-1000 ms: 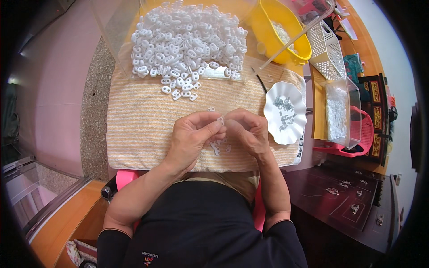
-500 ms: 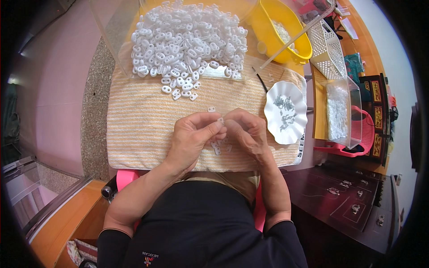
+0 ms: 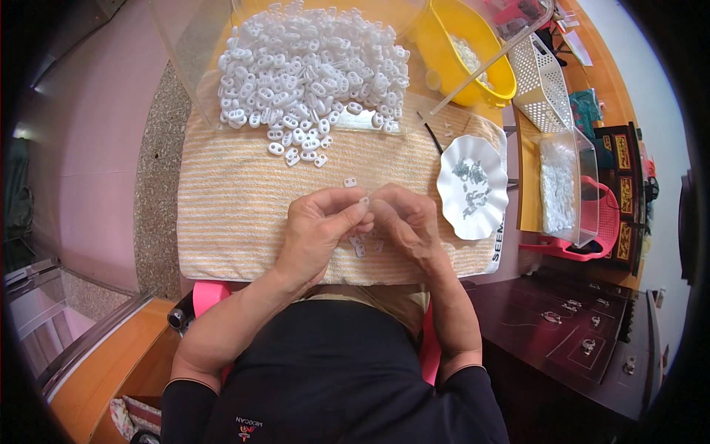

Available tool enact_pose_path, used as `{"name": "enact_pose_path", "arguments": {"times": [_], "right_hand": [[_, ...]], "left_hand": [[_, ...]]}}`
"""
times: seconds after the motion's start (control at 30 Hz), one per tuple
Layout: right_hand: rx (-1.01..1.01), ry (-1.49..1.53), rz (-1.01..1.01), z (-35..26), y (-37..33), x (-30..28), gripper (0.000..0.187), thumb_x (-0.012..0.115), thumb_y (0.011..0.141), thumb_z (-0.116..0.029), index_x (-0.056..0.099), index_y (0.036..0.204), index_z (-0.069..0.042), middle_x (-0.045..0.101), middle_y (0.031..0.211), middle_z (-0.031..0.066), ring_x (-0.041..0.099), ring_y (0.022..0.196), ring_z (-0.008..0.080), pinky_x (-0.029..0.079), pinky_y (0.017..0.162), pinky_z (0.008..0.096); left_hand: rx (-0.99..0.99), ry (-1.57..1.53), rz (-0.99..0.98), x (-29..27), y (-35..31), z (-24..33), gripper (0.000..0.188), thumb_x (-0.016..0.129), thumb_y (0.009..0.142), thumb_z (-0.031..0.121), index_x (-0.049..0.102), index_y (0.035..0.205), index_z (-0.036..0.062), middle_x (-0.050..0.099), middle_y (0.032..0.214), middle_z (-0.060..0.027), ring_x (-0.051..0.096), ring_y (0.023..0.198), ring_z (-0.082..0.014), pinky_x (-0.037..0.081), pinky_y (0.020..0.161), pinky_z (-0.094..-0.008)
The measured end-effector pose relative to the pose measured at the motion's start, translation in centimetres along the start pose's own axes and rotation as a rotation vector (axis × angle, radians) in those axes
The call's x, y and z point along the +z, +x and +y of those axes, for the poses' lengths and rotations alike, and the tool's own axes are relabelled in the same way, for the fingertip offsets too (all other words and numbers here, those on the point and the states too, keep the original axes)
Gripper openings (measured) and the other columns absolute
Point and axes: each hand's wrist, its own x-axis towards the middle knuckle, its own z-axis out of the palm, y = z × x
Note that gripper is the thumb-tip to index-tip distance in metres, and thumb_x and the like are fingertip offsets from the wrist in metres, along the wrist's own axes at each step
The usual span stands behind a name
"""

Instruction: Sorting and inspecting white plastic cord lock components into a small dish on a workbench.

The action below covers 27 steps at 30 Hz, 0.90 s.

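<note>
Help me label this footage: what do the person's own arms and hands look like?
The left hand and right hand wear no gloves. Both forearms are bare below short, dark sleeves thinly edged in a lighter colour. No watch is visible.

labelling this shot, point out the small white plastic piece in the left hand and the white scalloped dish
Small white plastic piece [image 3: 365,200], head view: exposed end
White scalloped dish [image 3: 475,230], head view: lower rim

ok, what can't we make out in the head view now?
Head view, all:
White piece in left hand: partly covered by that hand.
Right hand: knuckles hide its grip; anything held unclear.
Loose white pieces below: partly hidden by the hands.
White pile: lower pieces buried under upper ones.
Grey bits on scalloped plate: too small to identify.
</note>
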Motion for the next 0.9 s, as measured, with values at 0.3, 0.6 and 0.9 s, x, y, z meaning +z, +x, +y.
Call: {"name": "enact_pose_path", "arguments": {"times": [0.3, 0.6, 0.9], "right_hand": [[0.075, 0.019, -0.024, -0.4, 0.0, 0.0, 0.01, 0.061, 0.092, -0.008, 0.065, 0.09, 0.001, 0.065, 0.077, 0.0002, 0.058, 0.073, 0.006, 0.046, 0.066, 0.0215], [0.046, 0.028, -0.026, -0.9, 0.5, -0.4, 0.011, 0.059, 0.092, -0.006, 0.066, 0.096, 0.002, 0.066, 0.081, 0.0021, 0.059, 0.077, 0.0074, 0.047, 0.069, 0.0211], [-0.113, -0.433, 0.263, 0.4, 4.7, -1.6, 0.021, 0.068, 0.085, -0.012, 0.066, 0.101, 0.001, 0.064, 0.07, 0.0071, 0.059, 0.06, 0.0122, 0.047, 0.056, 0.026]], "left_hand": [[0.046, 0.039, -0.009, 0.1, -0.1, 0.1, 0.018, 0.064, 0.089, 0.003, 0.063, 0.106, -0.0041, 0.068, 0.09, -0.0104, 0.066, 0.078, -0.0141, 0.056, 0.074, -0.025], [0.032, -0.016, -0.02, -0.1, 0.1, 0.3, 0.016, 0.064, 0.089, 0.003, 0.063, 0.105, -0.0022, 0.067, 0.089, -0.0087, 0.066, 0.078, -0.0141, 0.057, 0.075, -0.0251], [0.025, -0.062, 0.033, 0.1, 0.0, 0.8, 0.018, 0.063, 0.089, 0.001, 0.061, 0.106, -0.0028, 0.064, 0.092, -0.0086, 0.065, 0.083, -0.0157, 0.057, 0.077, -0.0291]]}}
